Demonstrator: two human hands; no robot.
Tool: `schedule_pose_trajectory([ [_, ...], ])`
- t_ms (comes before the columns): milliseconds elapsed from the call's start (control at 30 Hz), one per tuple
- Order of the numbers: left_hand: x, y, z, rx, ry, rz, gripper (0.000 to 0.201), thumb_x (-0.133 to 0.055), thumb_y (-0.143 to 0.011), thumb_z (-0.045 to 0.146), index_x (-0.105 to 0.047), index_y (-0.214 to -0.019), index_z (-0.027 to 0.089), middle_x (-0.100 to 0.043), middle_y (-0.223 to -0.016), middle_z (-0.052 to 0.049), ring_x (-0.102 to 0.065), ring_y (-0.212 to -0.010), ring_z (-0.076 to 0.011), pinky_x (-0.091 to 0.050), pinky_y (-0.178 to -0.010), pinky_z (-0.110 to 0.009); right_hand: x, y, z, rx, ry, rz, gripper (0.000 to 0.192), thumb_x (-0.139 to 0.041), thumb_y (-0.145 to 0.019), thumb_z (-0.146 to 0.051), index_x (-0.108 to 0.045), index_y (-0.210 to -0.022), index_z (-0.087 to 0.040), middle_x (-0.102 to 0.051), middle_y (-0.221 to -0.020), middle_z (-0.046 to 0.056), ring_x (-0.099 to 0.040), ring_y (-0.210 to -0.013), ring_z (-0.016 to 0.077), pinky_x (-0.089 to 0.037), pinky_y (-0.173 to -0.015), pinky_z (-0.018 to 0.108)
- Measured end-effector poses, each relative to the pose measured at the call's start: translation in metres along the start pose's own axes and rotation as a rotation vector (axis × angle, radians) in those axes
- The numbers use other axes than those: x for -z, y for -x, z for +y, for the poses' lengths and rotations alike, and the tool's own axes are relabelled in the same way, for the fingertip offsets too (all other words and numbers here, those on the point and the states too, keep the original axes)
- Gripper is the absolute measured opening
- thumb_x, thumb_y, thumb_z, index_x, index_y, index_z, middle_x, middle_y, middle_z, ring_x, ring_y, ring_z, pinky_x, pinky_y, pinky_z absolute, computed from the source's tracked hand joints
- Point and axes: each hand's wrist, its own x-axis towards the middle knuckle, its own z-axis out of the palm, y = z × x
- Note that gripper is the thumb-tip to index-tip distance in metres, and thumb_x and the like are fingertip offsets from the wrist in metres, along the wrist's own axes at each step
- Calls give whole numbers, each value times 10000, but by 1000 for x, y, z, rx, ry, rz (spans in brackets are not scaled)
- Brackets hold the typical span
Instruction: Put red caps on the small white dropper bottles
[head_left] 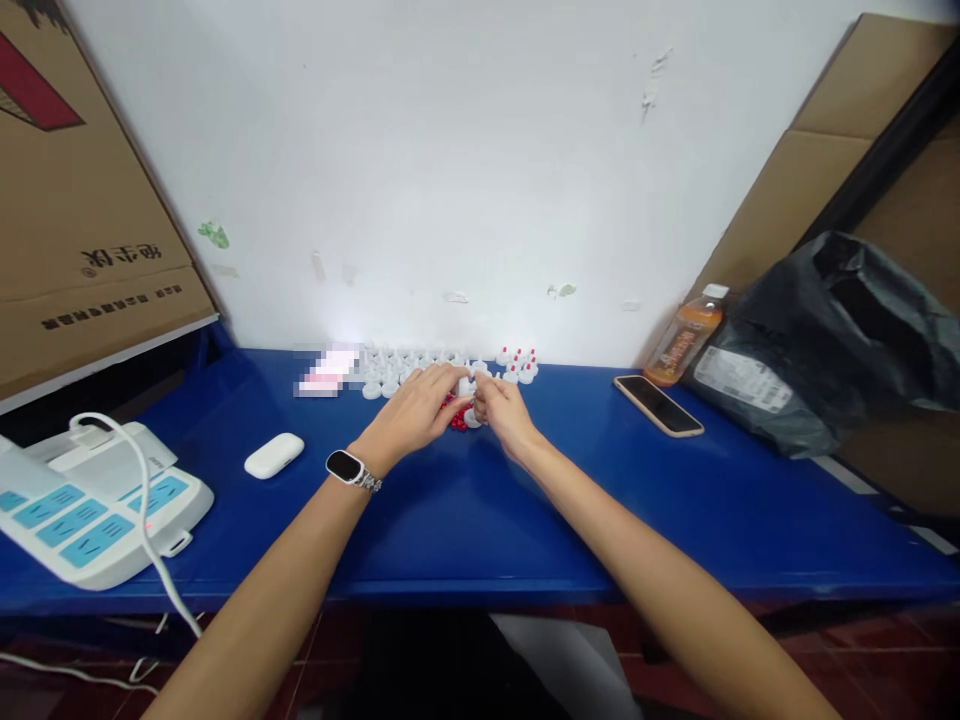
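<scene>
My left hand (421, 408), with a watch on its wrist, pinches a white nozzle cap (465, 386) between thumb and fingers. Right beside it, my right hand (504, 412) is closed, its fingertips at the same cap. What the right fingers hold is hidden. Under and between the hands lies a pile of small red tips (458, 418), partly covered, with another white cap (472, 419) next to it. Behind the hands stand several white nozzle caps (386, 378) in rows. To the right of them is a group of white caps with red tips (517, 366).
On the blue table (465, 530) are a white earbud case (274, 456) and a power strip (112, 510) with a cable at left. A phone (660, 405), an orange drink bottle (684, 336) and a black plastic bag (832, 340) are at right. A white wall rises behind.
</scene>
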Motion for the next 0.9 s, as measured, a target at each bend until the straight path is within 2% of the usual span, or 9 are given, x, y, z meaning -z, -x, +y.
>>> schedule_pose_trajectory([
  [67,-4,-1,5,101,209,22,317,-439,-1012,414,-558,-1196,184,-608,-901,-41,-561,-824,-186,-449,-797,-328,1,5,-9,80,124,46,537,-377,-933,-664,-354,-606,-239,-314,-502,-50,-304,-477,117,-263,-484,278],
  [167,-8,-5,9,226,591,53,363,-445,-992,509,-584,-1039,177,-508,-743,7,-469,-674,-138,-402,-662,-274,5,11,-24,336,392,103,482,-365,-996,-544,-400,-638,-222,-400,-558,-27,-379,-543,129,-285,-550,290],
  [267,-6,-6,-5,256,926,87,437,-470,-951,593,-559,-866,173,-456,-699,12,-440,-648,-127,-398,-650,-269,14,11,-31,509,505,165,431,-329,-1031,-451,-354,-661,-231,-408,-594,-17,-404,-586,142,-300,-587,302],
  [333,-1,-4,-23,337,1059,224,513,-395,-946,662,-551,-847,183,-376,-638,35,-383,-578,-119,-401,-622,-272,22,8,-30,551,522,262,417,-311,-1040,-418,-313,-664,-237,-399,-607,-12,-409,-609,151,-310,-605,309],
  [433,4,3,-45,401,883,361,496,-443,-930,654,-584,-889,180,-389,-630,39,-385,-568,-120,-384,-594,-261,30,3,-23,563,632,210,411,-371,-1028,-376,-319,-647,-232,-414,-609,-6,-423,-647,166,-325,-648,318],
  [533,-1,9,-45,356,529,201,431,-558,-908,579,-632,-1082,192,-548,-751,8,-501,-667,-136,-411,-643,-261,27,-3,-12,512,815,-18,310,-497,-981,-337,-488,-698,-211,-542,-684,15,-474,-746,188,-351,-739,329],
  [667,-10,11,-33,338,363,58,408,-536,-943,498,-607,-1223,210,-600,-793,4,-547,-667,-136,-438,-663,-267,18,-11,-2,420,954,-121,180,-589,-930,-349,-658,-831,-214,-631,-794,39,-503,-871,224,-356,-840,362],
  [767,-11,12,-31,350,285,80,405,-514,-960,477,-596,-1245,202,-623,-821,-11,-572,-694,-144,-459,-701,-278,21,-15,1,393,866,-99,235,-555,-950,-412,-694,-976,-224,-646,-829,43,-526,-893,226,-374,-859,366],
  [900,-15,11,-25,299,221,92,436,-492,-972,490,-576,-1282,196,-661,-935,-52,-608,-807,-181,-483,-784,-323,26,-10,-1,290,452,-63,359,-445,-983,-494,-652,-1043,-207,-645,-817,25,-574,-773,177,-429,-743,308],
])
